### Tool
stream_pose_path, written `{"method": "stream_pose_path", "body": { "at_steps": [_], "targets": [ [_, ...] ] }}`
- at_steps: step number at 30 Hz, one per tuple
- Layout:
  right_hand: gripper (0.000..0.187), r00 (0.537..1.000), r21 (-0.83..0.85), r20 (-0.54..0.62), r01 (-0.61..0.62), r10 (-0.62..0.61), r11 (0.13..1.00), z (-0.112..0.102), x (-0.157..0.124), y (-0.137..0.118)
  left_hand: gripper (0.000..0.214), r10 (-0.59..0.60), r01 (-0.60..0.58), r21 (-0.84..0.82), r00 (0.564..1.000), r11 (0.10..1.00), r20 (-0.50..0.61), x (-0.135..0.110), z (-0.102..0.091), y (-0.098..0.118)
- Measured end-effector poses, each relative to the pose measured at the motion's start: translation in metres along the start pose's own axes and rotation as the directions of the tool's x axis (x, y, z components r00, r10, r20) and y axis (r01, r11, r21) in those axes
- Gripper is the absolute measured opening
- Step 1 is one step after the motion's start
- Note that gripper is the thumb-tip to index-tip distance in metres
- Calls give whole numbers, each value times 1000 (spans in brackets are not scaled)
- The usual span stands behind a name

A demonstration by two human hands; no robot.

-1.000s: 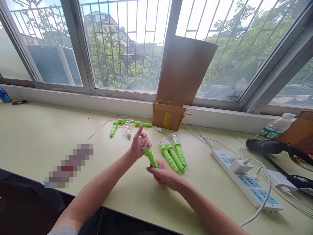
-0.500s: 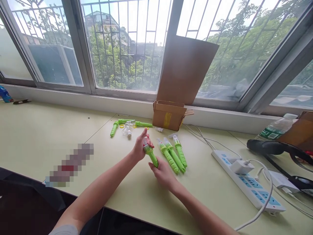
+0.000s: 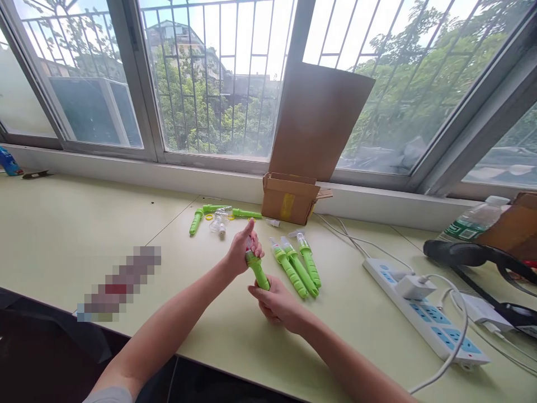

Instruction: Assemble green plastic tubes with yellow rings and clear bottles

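Observation:
Between my two hands is a green plastic tube with a clear tip [image 3: 259, 272], tilted over the table. My left hand [image 3: 241, 250] is closed round its upper, clear end, thumb pointing up, and its fingers hide part of that tip. My right hand [image 3: 280, 305] grips the lower green end between thumb and fingers. Just right of my hands lie three similar green tubes with clear tips [image 3: 297, 267], side by side. Farther back are loose green tubes [image 3: 196, 222], clear plastic pieces [image 3: 218, 222] and a yellow ring [image 3: 209, 217].
A small cardboard box [image 3: 289, 197] stands against the window ledge, with a cardboard sheet [image 3: 323, 117] behind it. On the right are a white power strip [image 3: 423, 313] with cables, a plastic bottle [image 3: 476, 218] and black glasses-like gear [image 3: 461, 252]. A blurred patch [image 3: 121, 285] covers something at left.
My right hand has shifted slightly toward me and to the left, its grip on the tube's lower end turned a little. My left hand stays nearly in place.

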State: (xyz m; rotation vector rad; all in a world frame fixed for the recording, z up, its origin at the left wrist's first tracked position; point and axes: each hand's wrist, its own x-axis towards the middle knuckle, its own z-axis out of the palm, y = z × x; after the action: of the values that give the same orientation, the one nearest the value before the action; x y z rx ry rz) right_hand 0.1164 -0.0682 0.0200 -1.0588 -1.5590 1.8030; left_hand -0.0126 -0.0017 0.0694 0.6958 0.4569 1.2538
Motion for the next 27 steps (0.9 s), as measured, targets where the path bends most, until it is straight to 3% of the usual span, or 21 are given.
{"method": "stream_pose_path", "body": {
  "at_steps": [4,9,12,15,20,27],
  "targets": [
    [41,998,60,65,-22,18,998,-3,-2,-4,54,9,-9,-12,1000,1000,-14,0,0,0],
    [36,996,-108,-66,48,-55,993,-4,2,0,53,43,-42,13,996,999,-75,2,-3,-2],
    [35,994,-123,-93,37,-48,992,-4,4,2,53,45,-39,51,992,998,-116,3,-4,-1],
    [38,1000,-61,-28,-6,5,998,-5,1,-1,51,18,-14,41,993,999,-115,3,-4,0],
    [44,990,117,114,-90,77,989,-6,-5,-8,53,-55,56,42,998,998,-15,1,-4,3],
    [48,982,170,165,-123,94,978,-3,-8,-11,48,-24,25,-17,999,1000,48,-3,0,6]
  ]
}}
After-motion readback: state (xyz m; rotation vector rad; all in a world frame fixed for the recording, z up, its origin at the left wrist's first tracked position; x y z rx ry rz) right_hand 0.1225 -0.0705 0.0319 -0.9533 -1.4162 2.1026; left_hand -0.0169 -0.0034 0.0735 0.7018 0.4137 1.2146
